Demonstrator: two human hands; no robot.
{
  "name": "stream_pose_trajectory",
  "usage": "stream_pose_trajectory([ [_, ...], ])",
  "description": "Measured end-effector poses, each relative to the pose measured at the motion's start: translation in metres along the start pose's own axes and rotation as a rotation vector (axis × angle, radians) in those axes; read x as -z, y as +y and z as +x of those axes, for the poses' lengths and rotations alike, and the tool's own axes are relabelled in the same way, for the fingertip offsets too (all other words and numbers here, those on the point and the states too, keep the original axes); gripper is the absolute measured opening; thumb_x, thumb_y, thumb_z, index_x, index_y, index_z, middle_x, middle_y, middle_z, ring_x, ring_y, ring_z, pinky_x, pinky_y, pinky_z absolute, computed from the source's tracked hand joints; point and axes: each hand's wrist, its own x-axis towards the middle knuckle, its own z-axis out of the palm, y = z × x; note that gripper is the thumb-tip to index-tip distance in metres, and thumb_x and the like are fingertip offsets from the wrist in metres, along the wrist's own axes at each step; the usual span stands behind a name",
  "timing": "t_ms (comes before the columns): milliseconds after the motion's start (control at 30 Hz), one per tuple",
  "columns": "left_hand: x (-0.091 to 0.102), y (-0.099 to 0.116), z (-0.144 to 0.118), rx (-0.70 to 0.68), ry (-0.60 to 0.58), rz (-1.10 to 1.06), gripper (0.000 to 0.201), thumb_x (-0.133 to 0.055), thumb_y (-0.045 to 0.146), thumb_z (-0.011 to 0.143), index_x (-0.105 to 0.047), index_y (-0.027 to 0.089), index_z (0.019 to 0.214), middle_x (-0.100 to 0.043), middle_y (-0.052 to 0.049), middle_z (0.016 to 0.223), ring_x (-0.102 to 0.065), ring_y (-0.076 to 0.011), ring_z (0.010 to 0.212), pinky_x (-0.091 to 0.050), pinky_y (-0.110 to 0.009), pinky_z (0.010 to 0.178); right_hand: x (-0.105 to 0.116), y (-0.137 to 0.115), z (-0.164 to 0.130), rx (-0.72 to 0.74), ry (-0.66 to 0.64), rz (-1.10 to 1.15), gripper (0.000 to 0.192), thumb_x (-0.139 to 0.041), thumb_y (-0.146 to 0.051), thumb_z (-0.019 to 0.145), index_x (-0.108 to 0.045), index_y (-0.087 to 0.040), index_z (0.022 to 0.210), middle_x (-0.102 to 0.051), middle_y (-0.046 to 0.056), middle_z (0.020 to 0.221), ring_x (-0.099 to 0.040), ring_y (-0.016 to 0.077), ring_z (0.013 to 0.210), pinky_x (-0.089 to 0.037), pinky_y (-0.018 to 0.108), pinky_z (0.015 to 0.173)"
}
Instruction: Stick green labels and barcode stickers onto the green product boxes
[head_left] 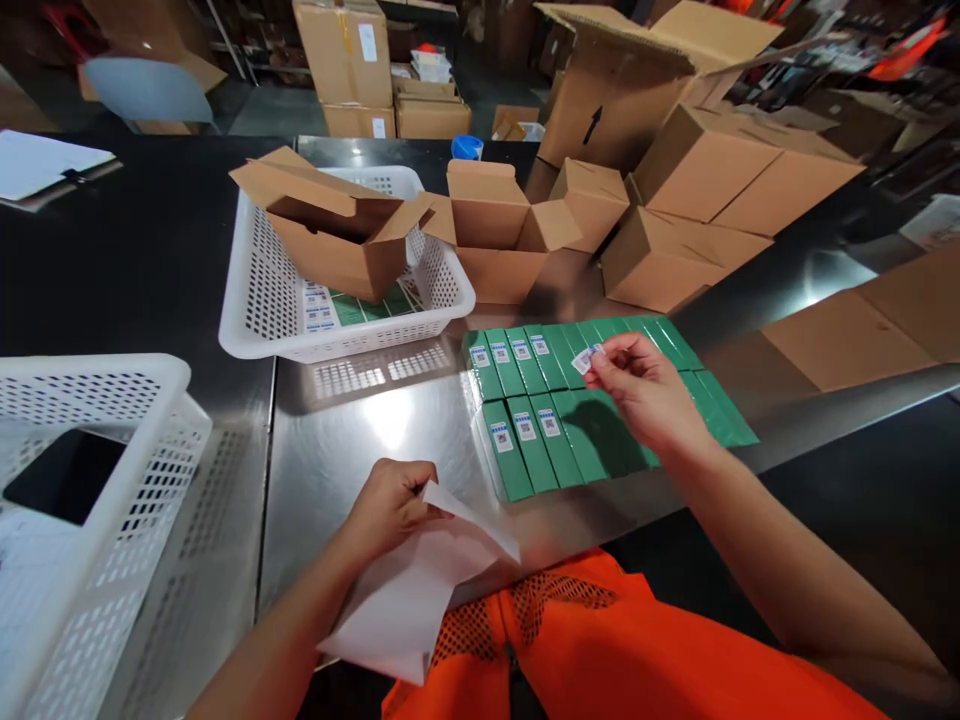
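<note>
My right hand (637, 385) pinches a small white label sticker (585, 359) with blue print, held over green boxes (574, 425) that lie side by side in two rows. Several boxes at the left end of both rows bear a similar sticker with a square code, such as this label (501, 437). Closer to my body, my left hand (394, 505) is closed on the upper edge of a white paper sheet (420, 590). That sheet hangs bent below the fingers, its pale side towards me. Whether labels are on its other side, I cannot tell.
A white basket (349, 345) behind the green boxes holds an open carton (330, 240) and sticker sheets. Brown cartons (675, 250) crowd the table's back right. At left, another white basket (97, 368) contains a black phone (66, 475). A clipboard (49, 165) lies far left.
</note>
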Motion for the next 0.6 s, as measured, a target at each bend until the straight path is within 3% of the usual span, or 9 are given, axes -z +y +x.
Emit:
stream_pose_trajectory([
  [100, 0.000, 0.000, 0.001, 0.016, -0.012, 0.002, 0.035, -0.061, 0.044, 0.066, -0.044, 0.020, 0.049, -0.033, 0.005, 0.045, -0.032, -0.0106, 0.048, -0.021, -0.023, 0.049, 0.027, 0.015, 0.011, -0.133, -0.233, -0.151, 0.049, -0.082, -0.061, 0.063, -0.056, -0.024, 0.081, -0.059, -0.002, 0.067, -0.056, 0.0143, 0.063, -0.047, 0.029, 0.062],
  [167, 0.000, -0.002, 0.001, 0.034, -0.013, 0.002, 0.032, -0.061, 0.042, 0.066, -0.045, 0.020, 0.048, -0.036, 0.005, 0.045, -0.034, -0.0109, 0.049, -0.022, -0.023, 0.049, 0.035, 0.024, 0.013, -0.231, -0.427, -0.230, 0.049, -0.081, -0.061, 0.063, -0.058, -0.022, 0.080, -0.056, -0.004, 0.061, -0.052, 0.0130, 0.058, -0.042, 0.027, 0.057],
  [233, 0.000, -0.003, 0.001, 0.058, -0.015, -0.002, 0.031, -0.061, 0.042, 0.066, -0.047, 0.019, 0.049, -0.039, 0.004, 0.046, -0.036, -0.0115, 0.050, -0.023, -0.023, 0.050, 0.037, 0.030, 0.014, -0.270, -0.524, -0.262, 0.046, -0.079, -0.059, 0.064, -0.058, -0.021, 0.079, -0.054, -0.005, 0.057, -0.050, 0.0119, 0.055, -0.038, 0.026, 0.054],
  [367, 0.000, -0.002, 0.003, 0.091, -0.013, 0.004, 0.037, -0.062, 0.048, 0.065, -0.045, 0.020, 0.047, -0.037, 0.004, 0.045, -0.033, -0.0116, 0.050, -0.022, -0.023, 0.049, 0.036, 0.035, 0.015, -0.269, -0.551, -0.261, 0.043, -0.077, -0.048, 0.068, -0.056, -0.022, 0.095, -0.056, -0.006, 0.060, -0.052, 0.0135, 0.058, -0.041, 0.027, 0.057],
  [467, -0.001, -0.002, 0.005, 0.098, -0.013, 0.015, 0.041, -0.063, 0.051, 0.065, -0.043, 0.020, 0.047, -0.035, 0.004, 0.045, -0.031, -0.0113, 0.050, -0.020, -0.024, 0.049, 0.038, 0.038, 0.017, -0.285, -0.550, -0.251, 0.056, -0.078, -0.039, 0.066, -0.047, -0.026, 0.111, -0.058, -0.008, 0.062, -0.057, 0.0156, 0.061, -0.044, 0.028, 0.059],
  [600, -0.001, -0.004, 0.005, 0.091, -0.013, 0.007, 0.044, -0.063, 0.055, 0.066, -0.043, 0.020, 0.048, -0.034, 0.004, 0.046, -0.030, -0.0111, 0.050, -0.020, -0.024, 0.049, 0.038, 0.044, 0.017, -0.294, -0.530, -0.264, 0.054, -0.076, -0.037, 0.065, -0.041, -0.027, 0.105, -0.056, -0.010, 0.062, -0.057, 0.0152, 0.058, -0.043, 0.027, 0.057],
])
